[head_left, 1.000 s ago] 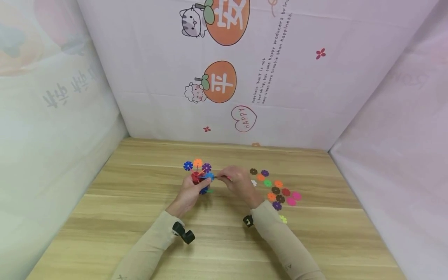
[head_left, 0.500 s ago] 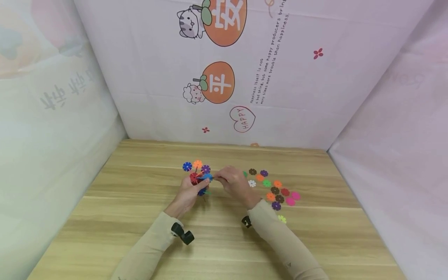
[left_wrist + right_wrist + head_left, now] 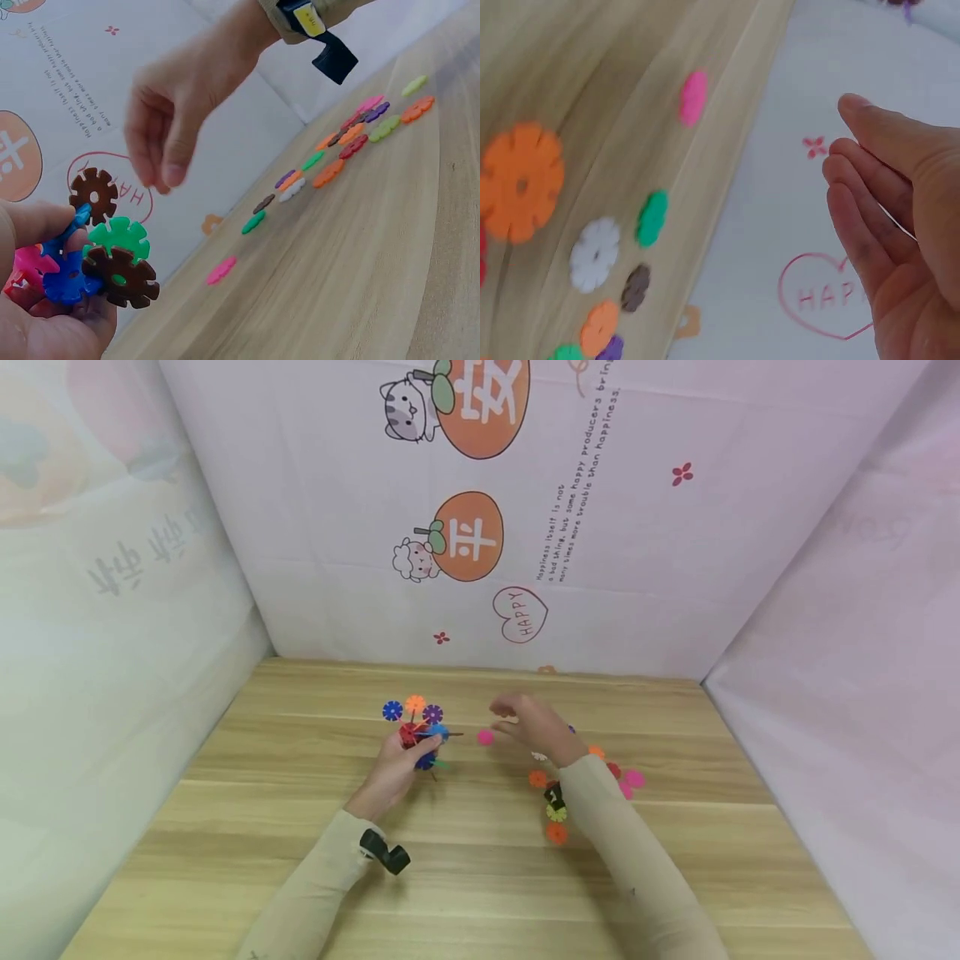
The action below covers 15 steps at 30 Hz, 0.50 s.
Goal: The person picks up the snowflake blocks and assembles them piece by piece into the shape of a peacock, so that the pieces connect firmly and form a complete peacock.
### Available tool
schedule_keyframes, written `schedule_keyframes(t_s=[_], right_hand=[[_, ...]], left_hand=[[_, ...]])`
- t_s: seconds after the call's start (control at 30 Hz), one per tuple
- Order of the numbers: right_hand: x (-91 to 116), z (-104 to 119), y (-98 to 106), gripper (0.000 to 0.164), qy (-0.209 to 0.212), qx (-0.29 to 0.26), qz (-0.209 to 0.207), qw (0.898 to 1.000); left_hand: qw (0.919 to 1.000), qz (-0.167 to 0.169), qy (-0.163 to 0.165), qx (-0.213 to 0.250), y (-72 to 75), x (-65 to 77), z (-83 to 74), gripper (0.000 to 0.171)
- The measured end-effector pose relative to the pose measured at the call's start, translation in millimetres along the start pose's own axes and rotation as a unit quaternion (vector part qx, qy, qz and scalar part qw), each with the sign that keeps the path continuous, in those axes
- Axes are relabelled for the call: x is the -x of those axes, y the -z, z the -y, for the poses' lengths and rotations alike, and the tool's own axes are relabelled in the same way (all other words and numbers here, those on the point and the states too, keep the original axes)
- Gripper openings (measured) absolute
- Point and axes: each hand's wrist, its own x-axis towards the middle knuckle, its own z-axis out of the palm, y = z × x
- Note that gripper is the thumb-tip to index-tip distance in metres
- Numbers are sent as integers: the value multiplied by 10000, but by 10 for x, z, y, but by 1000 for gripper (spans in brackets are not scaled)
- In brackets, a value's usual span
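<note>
A white cloth backdrop [image 3: 630,627] printed with orange fruits, cartoon animals and a red heart outline reading HAPPY rises behind the pale wood-grain tabletop [image 3: 480,893]. Two long beige sleeves [image 3: 307,885] reach over it, and a black curved piece [image 3: 386,852] sits at the left wrist.

The right hand [image 3: 540,729] is raised above the tabletop, its fingers released and loosely bent, apart from the discs. The left hand [image 3: 386,777] is grasping a many-coloured cluster of slotted plastic discs [image 3: 408,733] left of the tabletop's middle, its thumb against a light-blue disc [image 3: 438,732]. Dark-blue, orange and purple discs fan out at the cluster's far side; the left wrist view shows a brown disc [image 3: 120,276] overlapping a green one.

Loose plastic discs [image 3: 633,778] lie scattered on the right, partly hidden by the right arm. One flat pink disc [image 3: 486,737] lies between the hands, nearer the right. Farther along are a loose green disc [image 3: 253,222] and a white disc [image 3: 292,190].
</note>
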Motion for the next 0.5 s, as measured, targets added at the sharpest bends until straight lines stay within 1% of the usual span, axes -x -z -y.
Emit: schedule_keyframes(t_s=[0.03,0.1,0.2,0.27,0.33,0.5], right_hand=[[-29,-51,2,28,-60,19,110,9999],[-79,-146,-50,26,-49,17,200,9998],[-108,-228,-190,28,-294,-178,349,9988],[-124,-251,-292,30,-489,-332,444,9973],[-141,-254,-366,33,-687,-498,627,9944],[-202,-258,-457,28,-782,-564,906,9912]], left_hand=[[10000,17,13,28,14,-1,-3,22],[10000,54,16,65,24,-2,-5,21],[10000,79,9,4,14,6,-6,21],[10000,62,13,0,-1,12,-6,20],[10000,37,16,-10,-10,16,-7,20],[10000,-47,47,13,-15,11,-22,22]])
